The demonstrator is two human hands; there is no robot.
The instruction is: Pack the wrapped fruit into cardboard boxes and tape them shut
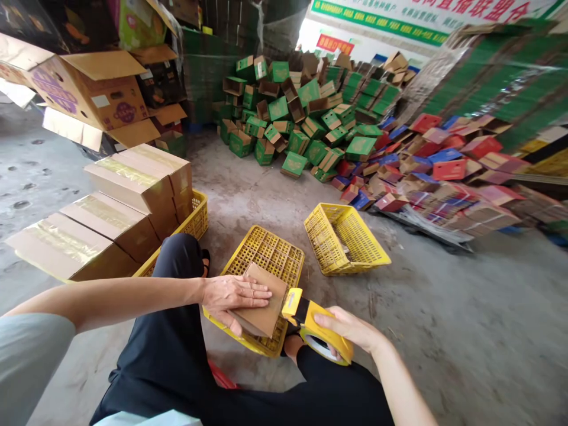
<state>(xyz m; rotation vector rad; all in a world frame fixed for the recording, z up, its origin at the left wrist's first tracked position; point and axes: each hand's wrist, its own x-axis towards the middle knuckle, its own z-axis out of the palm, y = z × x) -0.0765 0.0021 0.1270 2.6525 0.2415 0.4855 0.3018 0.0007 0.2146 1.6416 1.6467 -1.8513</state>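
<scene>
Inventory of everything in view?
Cardboard box: 1, brown, on upturned crate
Tape dispenser: 1, yellow, right of box
Plastic crates: 3, yellow, centre, left, right
Taped boxes: at least 4, brown, left
Printed cartons: several, mixed colours, upper left
Open boxes: many, green, far centre
Loose boxes: many, red/blue, right
Wrapped stacks: several, green, background
Banner: 1, white/green, top right
Sign: 1, red, below banner
Floor: 1, grey, throughout
Unclear item: 1, red, lower centre
Legs: 2, dark trousers, bottom centre
Left hand: 1, bare, on box
Right hand: 1, bare, holding dispenser

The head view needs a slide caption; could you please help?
Left hand on a cardboard box atop a yellow plastic crate, right hand holding a tape dispenser.
</scene>
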